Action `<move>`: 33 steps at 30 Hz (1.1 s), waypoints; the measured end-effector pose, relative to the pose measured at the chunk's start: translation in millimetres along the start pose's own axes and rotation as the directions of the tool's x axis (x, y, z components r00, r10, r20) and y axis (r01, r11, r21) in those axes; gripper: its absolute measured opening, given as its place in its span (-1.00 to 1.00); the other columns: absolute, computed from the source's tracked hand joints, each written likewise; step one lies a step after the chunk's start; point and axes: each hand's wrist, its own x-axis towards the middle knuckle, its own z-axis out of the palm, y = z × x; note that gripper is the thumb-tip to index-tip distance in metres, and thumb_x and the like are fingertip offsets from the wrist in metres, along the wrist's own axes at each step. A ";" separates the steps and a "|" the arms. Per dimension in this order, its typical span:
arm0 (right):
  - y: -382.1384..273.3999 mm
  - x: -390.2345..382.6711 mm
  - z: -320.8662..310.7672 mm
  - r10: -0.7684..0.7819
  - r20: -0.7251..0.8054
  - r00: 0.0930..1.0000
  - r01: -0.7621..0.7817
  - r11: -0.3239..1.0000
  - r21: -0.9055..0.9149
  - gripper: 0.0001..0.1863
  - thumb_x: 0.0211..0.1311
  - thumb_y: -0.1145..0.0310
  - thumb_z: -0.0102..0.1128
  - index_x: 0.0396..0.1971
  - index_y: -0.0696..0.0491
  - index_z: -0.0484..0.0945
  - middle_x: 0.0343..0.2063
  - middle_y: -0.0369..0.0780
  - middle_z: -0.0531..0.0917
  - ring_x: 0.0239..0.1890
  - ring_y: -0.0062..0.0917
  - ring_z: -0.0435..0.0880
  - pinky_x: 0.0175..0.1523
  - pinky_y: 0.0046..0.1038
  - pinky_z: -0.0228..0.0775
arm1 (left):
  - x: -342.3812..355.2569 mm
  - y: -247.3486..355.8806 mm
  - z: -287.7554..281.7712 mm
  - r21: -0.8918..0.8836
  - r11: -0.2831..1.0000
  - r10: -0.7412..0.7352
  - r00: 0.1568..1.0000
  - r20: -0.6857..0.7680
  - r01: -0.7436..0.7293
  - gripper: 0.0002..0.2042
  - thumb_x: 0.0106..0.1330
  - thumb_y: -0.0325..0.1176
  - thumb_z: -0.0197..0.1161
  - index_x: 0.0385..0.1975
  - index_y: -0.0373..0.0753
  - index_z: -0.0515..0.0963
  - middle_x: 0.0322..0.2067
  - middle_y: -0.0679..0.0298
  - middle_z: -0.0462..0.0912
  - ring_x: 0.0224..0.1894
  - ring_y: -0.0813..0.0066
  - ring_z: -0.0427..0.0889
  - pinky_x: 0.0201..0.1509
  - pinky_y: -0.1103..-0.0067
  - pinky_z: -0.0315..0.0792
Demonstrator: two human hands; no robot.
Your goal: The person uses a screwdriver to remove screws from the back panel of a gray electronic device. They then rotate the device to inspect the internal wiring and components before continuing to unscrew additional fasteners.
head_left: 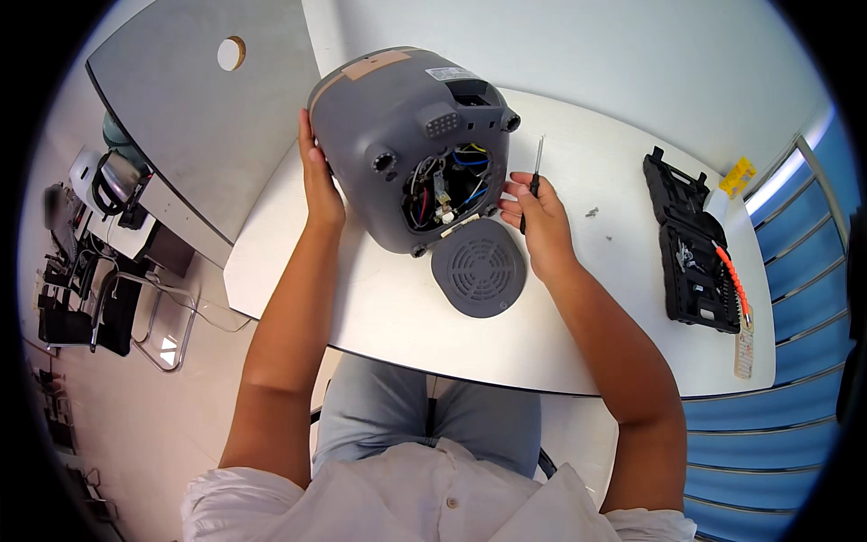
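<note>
A grey rounded rice cooker [361,117] lies tipped on the white table, its underside facing me. Through a large hole in that underside, wires [441,185] of several colours and inner parts show. My left hand [321,185] grips the cooker's left side, some fingers hidden behind it. In my right hand [545,221] is a black-handled screwdriver [535,183], its shaft pointing up and away. The fingertips of that hand are close to the cooker's lower right edge; whether they touch it I cannot tell. A grey vented cover [479,269] rests just below the hole.
Small screws [592,212] lie right of my right hand. Farther right sits an unfolded black tool case [695,271] with bits, beside an orange flexible shaft [733,280]. A grey panel [208,108] rises at the left, and a blue railing [799,298] borders the table's right.
</note>
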 end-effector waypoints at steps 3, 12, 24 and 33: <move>1.0 -0.7 2.6 0.050 0.041 0.998 -0.052 0.997 0.050 -0.66 0.42 0.33 -0.18 0.09 0.15 0.34 0.00 -0.14 0.53 -0.09 -0.48 0.58 0.04 -0.43 0.44 | 5.8 -18.2 -20.0 0.017 0.999 0.042 0.998 0.053 -0.043 -0.30 0.45 0.08 -0.25 0.40 -0.19 -0.29 0.33 0.09 0.08 0.33 0.24 0.18 0.37 0.37 0.15; 0.4 -4.9 -5.3 -0.045 0.171 0.984 0.020 0.989 0.145 -0.57 0.43 0.33 -0.13 0.22 0.16 0.26 0.07 -0.12 0.48 -0.02 -0.48 0.55 0.10 -0.44 0.38 | 10.2 -36.0 -30.2 0.081 0.992 0.091 0.992 0.091 -0.098 -0.34 0.44 -0.02 -0.16 0.38 -0.29 -0.13 0.25 0.06 0.26 0.23 0.32 0.34 0.30 0.42 0.25; -1.4 -3.0 -13.1 -0.205 0.342 0.917 0.175 0.978 0.117 -0.49 0.40 0.37 -0.16 0.32 0.15 0.13 0.26 -0.14 0.32 0.25 -0.41 0.35 0.27 -0.37 0.16 | 48.9 -26.0 -8.6 -0.212 0.958 -0.177 0.980 0.093 0.194 -0.62 0.40 -0.21 -0.03 0.08 -0.34 0.39 -0.04 0.14 0.56 -0.10 0.48 0.59 -0.06 0.57 0.52; -0.4 -6.8 -11.7 -0.291 0.378 0.879 0.323 0.946 -0.022 -0.45 0.39 0.41 -0.18 0.36 0.06 0.07 0.31 -0.17 0.24 0.31 -0.40 0.27 0.29 -0.37 0.11 | 55.0 -35.9 6.0 -0.457 0.845 -0.243 0.961 0.135 0.278 -0.59 0.44 -0.14 -0.08 0.14 -0.26 0.35 0.00 0.15 0.55 -0.02 0.38 0.58 0.05 0.49 0.52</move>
